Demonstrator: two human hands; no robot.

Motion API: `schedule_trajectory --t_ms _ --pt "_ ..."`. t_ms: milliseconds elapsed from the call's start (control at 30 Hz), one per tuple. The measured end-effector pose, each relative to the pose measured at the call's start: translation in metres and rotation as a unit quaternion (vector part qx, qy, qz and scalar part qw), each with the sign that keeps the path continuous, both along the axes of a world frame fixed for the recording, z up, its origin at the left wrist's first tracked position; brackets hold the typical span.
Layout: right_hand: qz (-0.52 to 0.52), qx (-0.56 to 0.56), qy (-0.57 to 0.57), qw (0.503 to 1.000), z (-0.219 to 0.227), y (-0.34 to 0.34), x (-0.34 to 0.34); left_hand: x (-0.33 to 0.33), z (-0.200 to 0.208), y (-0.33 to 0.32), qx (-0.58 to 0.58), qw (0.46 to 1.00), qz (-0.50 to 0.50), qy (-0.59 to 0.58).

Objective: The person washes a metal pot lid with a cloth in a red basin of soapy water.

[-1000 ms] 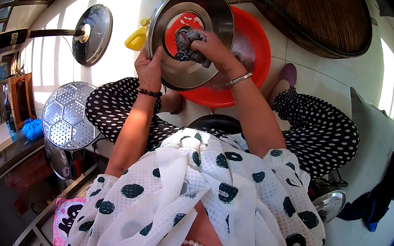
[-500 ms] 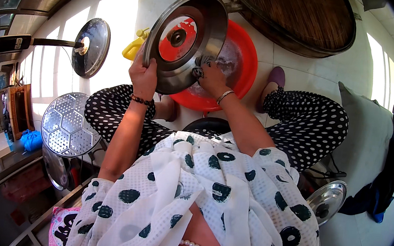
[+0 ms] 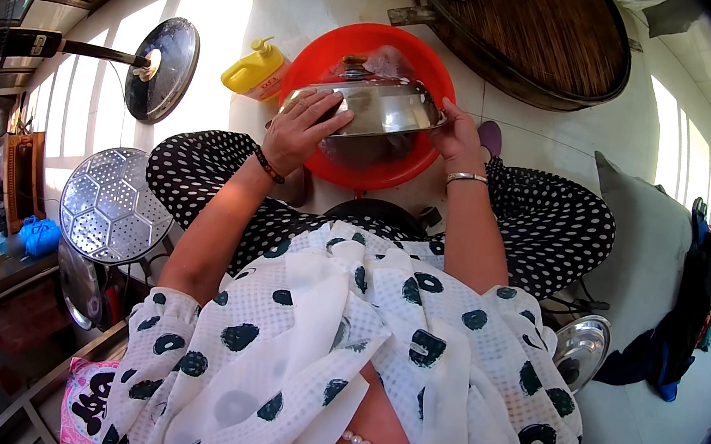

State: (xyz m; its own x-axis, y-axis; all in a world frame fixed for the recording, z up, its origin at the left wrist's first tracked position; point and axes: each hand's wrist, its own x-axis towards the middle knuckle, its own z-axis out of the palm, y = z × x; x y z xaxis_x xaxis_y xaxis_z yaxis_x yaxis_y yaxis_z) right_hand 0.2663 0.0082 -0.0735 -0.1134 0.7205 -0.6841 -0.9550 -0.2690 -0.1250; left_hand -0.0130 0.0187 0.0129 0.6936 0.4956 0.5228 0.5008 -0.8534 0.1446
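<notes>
Well, the metal lid [image 3: 391, 113] has just been tipped over: its hollow side faced the person a moment ago, and now it shows nearly edge-on above the red basin [image 3: 352, 174], knob [image 3: 355, 68] at the far side. The left hand [image 3: 303, 127] has its fingers spread over the lid's left part; the right hand [image 3: 457, 135], earlier rubbing with a dark cloth, now grips the right rim. Where that cloth is, I can't tell. To my eye, rubbing has paused while the outer face is brought within reach.

Sunlit pale tiled floor [image 3: 216, 23]
</notes>
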Motion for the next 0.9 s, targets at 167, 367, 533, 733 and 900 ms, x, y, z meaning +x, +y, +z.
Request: schedule_trajectory --t_ms 167,367,533,733,900 --pt "-0.047 -0.194 -0.073 0.977 -0.027 -0.016 -0.009 0.003 0.0 -0.011 0.017 0.979 0.203 -0.027" --pt "0.022 -0.193 -0.072 0.978 -0.061 -0.031 -0.029 -0.03 -0.056 -0.003 -0.61 0.187 0.247 -0.73" --pt "0.046 -0.163 -0.053 0.984 -0.074 -0.046 -0.06 -0.029 -0.027 0.02 -0.615 0.234 0.26 -0.706" --pt "0.376 0.007 -0.514 0.771 -0.127 -0.018 -0.047 -0.027 0.002 0.039 -0.619 0.36 0.311 -0.626" --pt "0.52 0.164 -0.796 0.262 -0.108 -0.007 -0.051 -0.04 0.021 0.043 -0.618 0.472 0.303 -0.551"
